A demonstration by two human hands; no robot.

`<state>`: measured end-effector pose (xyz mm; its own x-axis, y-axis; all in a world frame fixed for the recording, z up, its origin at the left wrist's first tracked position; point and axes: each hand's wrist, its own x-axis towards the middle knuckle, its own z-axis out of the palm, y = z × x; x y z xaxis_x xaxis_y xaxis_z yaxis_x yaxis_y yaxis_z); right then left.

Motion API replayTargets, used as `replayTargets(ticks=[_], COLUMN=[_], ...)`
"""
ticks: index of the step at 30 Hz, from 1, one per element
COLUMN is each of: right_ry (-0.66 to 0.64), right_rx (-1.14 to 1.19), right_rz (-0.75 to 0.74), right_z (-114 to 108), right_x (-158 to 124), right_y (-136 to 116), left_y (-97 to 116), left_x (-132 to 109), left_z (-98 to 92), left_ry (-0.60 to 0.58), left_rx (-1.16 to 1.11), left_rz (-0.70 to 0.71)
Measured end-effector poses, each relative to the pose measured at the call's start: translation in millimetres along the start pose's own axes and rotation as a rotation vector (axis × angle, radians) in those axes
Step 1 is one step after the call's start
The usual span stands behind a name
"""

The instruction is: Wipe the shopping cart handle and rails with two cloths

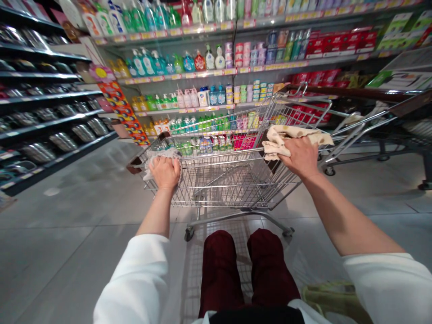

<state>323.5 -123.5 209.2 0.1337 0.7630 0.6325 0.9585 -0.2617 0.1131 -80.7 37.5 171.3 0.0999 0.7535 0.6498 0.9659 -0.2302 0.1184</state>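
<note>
A metal shopping cart (222,177) stands sideways in front of me. My left hand (165,173) is closed over a light grey cloth (151,163) at the cart's left end, on the near top rim. At the other end, my right hand (301,156) grips a cream cloth with brown spots (286,133). That cloth lies over the near right corner of the cart, beside its raised back panel. Both palms face down, so the undersides of the fingers are hidden.
Behind the cart is a shelf (209,74) of soap bottles, tubs and boxes. Metal pots fill another shelf (50,96) at left. A second cart (364,114) stands at right. An olive-green bag (332,297) lies on the floor by my legs.
</note>
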Motion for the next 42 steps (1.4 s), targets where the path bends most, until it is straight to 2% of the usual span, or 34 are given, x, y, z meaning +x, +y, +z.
replayTargets(ticks=[6,13,16,20,24,27,30,33,37,42], right_ry=[0.026,-0.026,-0.037,-0.046,-0.027,-0.017,-0.031,-0.030,-0.042,-0.053], right_rx=[0.029,0.049,0.045,0.091,0.163,0.211,0.238,0.236,0.206,0.147], right_rz=[0.056,0.096,0.096,0.057,-0.009,-0.074,-0.064,-0.072,-0.165,-0.164], right_z=[-0.9,-8.5,-9.8,-8.0,-6.0,-6.3,-6.8,-6.9,-7.1,-4.4], right_x=[-0.5,1.4,3.5,10.2,18.5,24.5,29.6,32.0,32.2,29.2], right_y=[-4.9,-10.8,-20.7,-61.9,-125.4,-168.0,-193.2,-198.5,-184.8,-150.5], left_y=[20.6,24.7,33.6,64.4,97.4,108.4,106.6,98.6,84.3,52.7], left_x=[-0.8,-2.0,-5.0,-11.0,-16.4,-18.5,-18.5,-16.9,-13.3,-6.9], left_z=[6.4,4.9,3.5,1.2,-2.2,-2.8,-1.7,0.0,3.4,8.3], left_ry=[0.093,0.101,0.100,0.089,0.092,0.101,0.107,0.110,0.097,0.097], left_rx=[-0.034,-0.043,-0.046,-0.078,-0.138,-0.173,-0.190,-0.176,-0.158,-0.115], left_rz=[-0.193,-0.171,-0.135,-0.070,-0.044,-0.042,-0.045,-0.005,0.089,0.050])
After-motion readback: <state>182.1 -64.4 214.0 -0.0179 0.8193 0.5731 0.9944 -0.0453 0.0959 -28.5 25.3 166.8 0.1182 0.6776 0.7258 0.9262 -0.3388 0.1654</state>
